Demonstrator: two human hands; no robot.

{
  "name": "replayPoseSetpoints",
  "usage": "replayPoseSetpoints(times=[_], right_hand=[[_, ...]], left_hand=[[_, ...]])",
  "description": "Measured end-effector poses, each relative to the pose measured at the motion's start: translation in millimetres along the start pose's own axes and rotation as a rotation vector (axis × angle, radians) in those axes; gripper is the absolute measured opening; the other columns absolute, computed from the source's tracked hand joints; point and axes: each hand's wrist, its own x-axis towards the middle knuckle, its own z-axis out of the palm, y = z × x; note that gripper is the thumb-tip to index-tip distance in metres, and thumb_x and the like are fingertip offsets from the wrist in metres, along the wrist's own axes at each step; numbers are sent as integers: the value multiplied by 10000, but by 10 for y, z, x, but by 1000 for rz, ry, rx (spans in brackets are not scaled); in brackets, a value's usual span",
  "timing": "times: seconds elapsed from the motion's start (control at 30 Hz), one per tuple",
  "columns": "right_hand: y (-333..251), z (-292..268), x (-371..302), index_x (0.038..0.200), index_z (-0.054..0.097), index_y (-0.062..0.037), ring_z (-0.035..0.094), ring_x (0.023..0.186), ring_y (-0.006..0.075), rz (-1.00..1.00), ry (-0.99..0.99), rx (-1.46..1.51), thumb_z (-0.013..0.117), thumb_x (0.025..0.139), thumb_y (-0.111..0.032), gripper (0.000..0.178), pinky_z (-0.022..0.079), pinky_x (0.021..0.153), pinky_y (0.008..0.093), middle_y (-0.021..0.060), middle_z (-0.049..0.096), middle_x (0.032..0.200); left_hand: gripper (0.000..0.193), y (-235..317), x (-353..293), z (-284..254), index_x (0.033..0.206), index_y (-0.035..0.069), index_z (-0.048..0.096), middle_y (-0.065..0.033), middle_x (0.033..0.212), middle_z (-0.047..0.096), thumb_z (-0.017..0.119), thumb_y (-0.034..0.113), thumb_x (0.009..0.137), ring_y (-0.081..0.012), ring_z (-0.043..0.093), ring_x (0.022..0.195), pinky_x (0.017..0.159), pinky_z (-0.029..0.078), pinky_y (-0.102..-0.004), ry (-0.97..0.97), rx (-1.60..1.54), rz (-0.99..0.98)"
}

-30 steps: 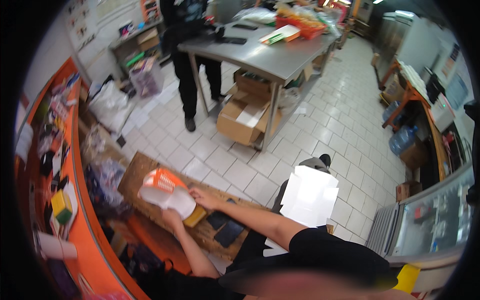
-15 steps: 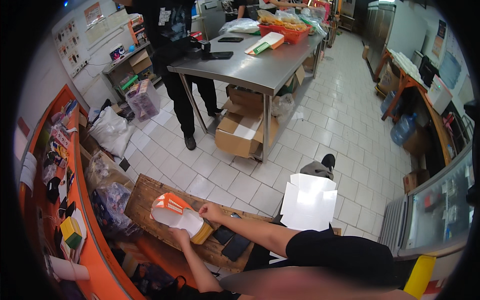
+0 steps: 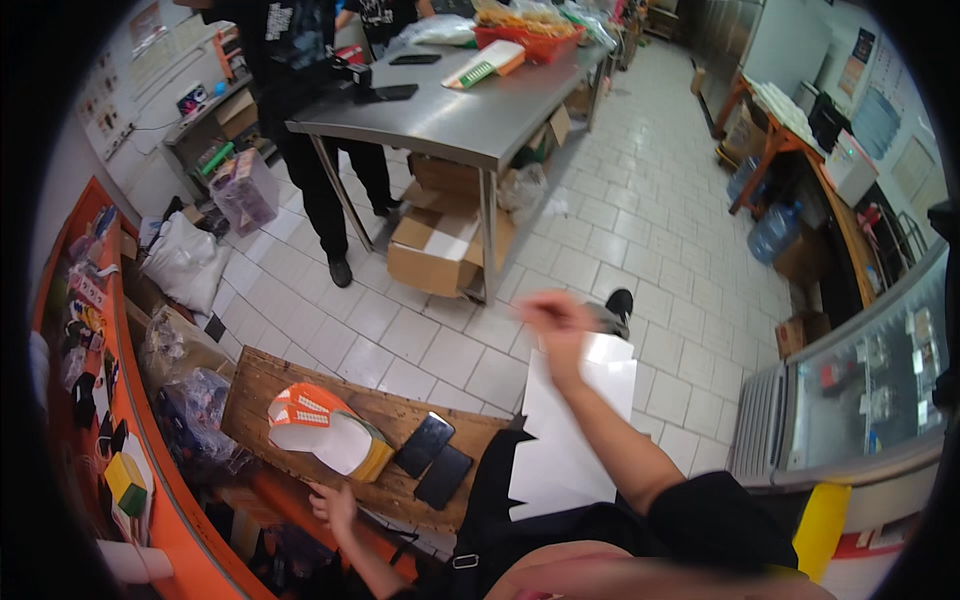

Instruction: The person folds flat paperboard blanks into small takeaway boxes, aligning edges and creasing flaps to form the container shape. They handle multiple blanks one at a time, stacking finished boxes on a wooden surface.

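Observation:
A nested stack of cardboard pieces (image 3: pixel 352 455), white inside with yellow edges, lies on the wooden bench (image 3: pixel 255 400). At its far left end is a curved orange-and-white cardboard piece (image 3: pixel 305 405). My left hand (image 3: pixel 335 507) hovers by the bench's near edge, just below the stack, with its fingers apart and nothing in them. Across my lap lies a flat white cardboard blank (image 3: pixel 570 435) with notched edges. My right hand (image 3: pixel 556 312), smeared by motion, is raised above the far edge of that blank; its fingers cannot be made out.
Two dark phones (image 3: pixel 434 460) rest on the bench right of the stack. Ahead stands a steel table (image 3: pixel 430 110) with a red basket (image 3: pixel 540 45) and cardboard boxes (image 3: pixel 435 245) beneath. A person in black (image 3: pixel 300 120) stands beside it. An orange shelf (image 3: pixel 165 450) borders my left.
Both hands have left the cardboard stack. My right hand has swung right and away from me, over the white blank; my left has drawn back toward me. The view has shifted.

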Motion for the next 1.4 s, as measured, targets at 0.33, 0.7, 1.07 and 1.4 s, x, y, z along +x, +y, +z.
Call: replayPoseSetpoints(times=[0.33, 0.7, 1.07, 1.4], right_hand=[[-529, -2264, -1210, 818, 580, -26, 448, 641, 50, 301, 649, -604, 666, 814, -47, 88, 384, 619, 182, -43, 505, 685], [-355, -1876, -2131, 1370, 282, 4, 542, 1071, 208, 642, 188, -279, 611, 848, -81, 623, 443, 896, 315, 162, 511, 1250], [-293, -1562, -2099, 1362, -226, 76, 478, 1184, 301, 377, -14, -564, 729, 761, -140, 1149, 392, 968, 340, 291, 353, 1341], [-424, -1547, -1889, 1379, -58, 134, 395, 1217, 430, 376, -62, -893, 728, 743, -246, 1080, 317, 1026, 417, 351, 344, 1313]], left_hand=[[519, 2027, -1363, 1, 1248, -41, 439, -217, 1200, 490, 613, 176, 809, -338, 482, 1123, 974, 375, -386, -507, -619, 924], [990, 2689, -2433, 388, 1374, -126, 136, -307, 1295, 339, 693, 403, 748, -437, 391, 1187, 988, 365, -429, -512, -156, 1007], [1011, 2553, -2461, 532, 1382, -144, 69, -365, 1374, 187, 726, 275, 738, -486, 282, 1267, 1055, 285, -443, -443, -361, 1160], [408, 2627, -2271, 440, 1031, -2, 532, -197, 1150, 447, 736, 197, 740, -352, 443, 1075, 899, 384, -420, -295, -601, 1140]])
